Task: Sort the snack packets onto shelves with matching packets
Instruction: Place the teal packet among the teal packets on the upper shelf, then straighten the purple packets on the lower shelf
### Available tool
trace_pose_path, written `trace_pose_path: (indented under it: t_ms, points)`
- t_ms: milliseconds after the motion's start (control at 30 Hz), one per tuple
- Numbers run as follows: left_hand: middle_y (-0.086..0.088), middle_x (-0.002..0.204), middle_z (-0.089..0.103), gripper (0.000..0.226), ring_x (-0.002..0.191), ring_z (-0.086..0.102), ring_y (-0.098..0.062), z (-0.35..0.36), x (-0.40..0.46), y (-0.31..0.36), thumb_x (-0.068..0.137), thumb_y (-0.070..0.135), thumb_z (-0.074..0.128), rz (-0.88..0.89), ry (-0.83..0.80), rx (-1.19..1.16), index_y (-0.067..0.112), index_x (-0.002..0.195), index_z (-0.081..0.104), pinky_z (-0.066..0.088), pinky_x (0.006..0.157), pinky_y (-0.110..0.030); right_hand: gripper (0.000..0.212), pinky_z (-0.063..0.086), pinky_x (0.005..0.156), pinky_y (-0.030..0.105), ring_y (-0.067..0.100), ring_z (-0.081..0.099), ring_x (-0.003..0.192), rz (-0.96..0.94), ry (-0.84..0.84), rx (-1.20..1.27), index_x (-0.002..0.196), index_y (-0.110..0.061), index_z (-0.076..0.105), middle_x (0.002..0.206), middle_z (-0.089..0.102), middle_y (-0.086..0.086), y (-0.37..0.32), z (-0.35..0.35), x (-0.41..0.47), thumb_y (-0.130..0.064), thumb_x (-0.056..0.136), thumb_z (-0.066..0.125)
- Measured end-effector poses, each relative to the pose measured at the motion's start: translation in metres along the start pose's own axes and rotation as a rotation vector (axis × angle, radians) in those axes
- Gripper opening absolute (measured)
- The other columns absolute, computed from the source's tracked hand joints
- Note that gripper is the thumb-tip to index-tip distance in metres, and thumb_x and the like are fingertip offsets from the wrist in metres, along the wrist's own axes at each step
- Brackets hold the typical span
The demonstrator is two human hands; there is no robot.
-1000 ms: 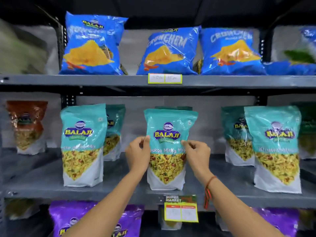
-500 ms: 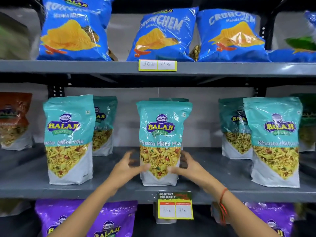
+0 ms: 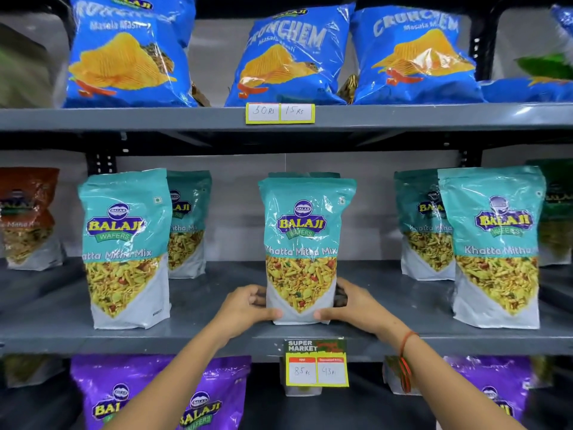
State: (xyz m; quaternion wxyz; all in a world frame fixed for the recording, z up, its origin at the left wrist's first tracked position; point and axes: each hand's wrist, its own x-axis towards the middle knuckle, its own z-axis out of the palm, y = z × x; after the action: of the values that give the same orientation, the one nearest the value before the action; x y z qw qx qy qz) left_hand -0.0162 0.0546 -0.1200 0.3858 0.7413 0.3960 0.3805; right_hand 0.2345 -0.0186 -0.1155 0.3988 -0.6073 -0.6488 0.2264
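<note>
A teal plastic Khatta Mitha Mix snack pouch (image 3: 302,249) stands upright at the middle of the grey metal middle shelf (image 3: 198,336), between matching teal pouches (image 3: 125,248) on both sides; the left hand (image 3: 245,307) and right hand (image 3: 350,307) have fingers (image 3: 325,314) clamped on its lower corners

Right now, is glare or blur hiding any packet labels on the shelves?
Head view: the teal packet between the left hand and right hand reads clearly despite light streaks on its film. The far-left brown packet and far-right green packet are blurred. The blue packets show glare, and the wide lens bows the shelf edge.
</note>
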Motion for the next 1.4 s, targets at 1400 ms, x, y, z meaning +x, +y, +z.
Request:
trace_pose_path:
  t_ms: [1400]
  points:
    - [-0.012,0.122,0.057,0.069,0.12,0.056,-0.032,-0.013,-0.184,-0.243,0.076,0.012,0.079,-0.641,0.179,0.23,0.001,0.135,0.046,0.049,0.08,-0.02,0.063,0.051,0.092,0.033,0.026,0.064,0.115,0.083,-0.141,0.014,0.137,-0.017,0.052,0.13,0.062,0.011,0.095,0.277,-0.08,-0.028,0.08,0.077]
